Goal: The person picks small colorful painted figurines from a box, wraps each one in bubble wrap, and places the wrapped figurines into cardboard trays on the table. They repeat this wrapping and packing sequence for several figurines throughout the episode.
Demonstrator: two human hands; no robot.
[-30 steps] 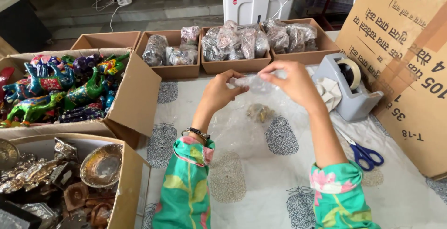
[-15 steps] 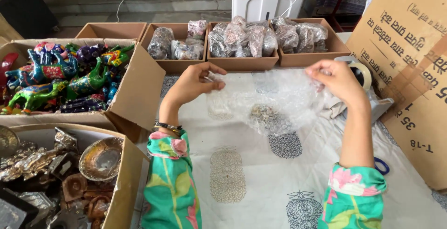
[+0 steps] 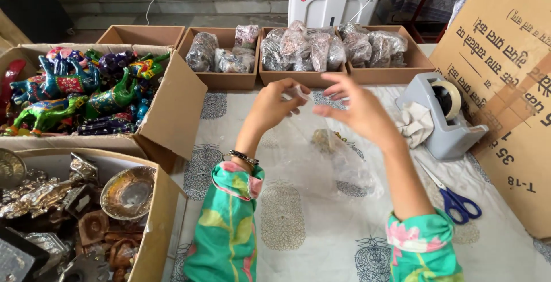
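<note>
Both hands were raised above the counter (image 3: 321, 242), and a clear plastic bag (image 3: 338, 156) with a small dark object inside hung between them. The left hand (image 3: 275, 107) pinched the bag's top edge with its fingers, and the right hand (image 3: 359, 110) grasped the other side, fingers partly spread. Behind them stood a row of small boxes (image 3: 313, 78) filled with wrapped packets. A tape dispenser (image 3: 442, 115) and a crumpled cloth (image 3: 416, 124) sat to the right, with blue scissors (image 3: 456, 201) nearer. To the left, open cartons held painted animal figures (image 3: 74, 92) and metal ware (image 3: 57, 201).
</note>
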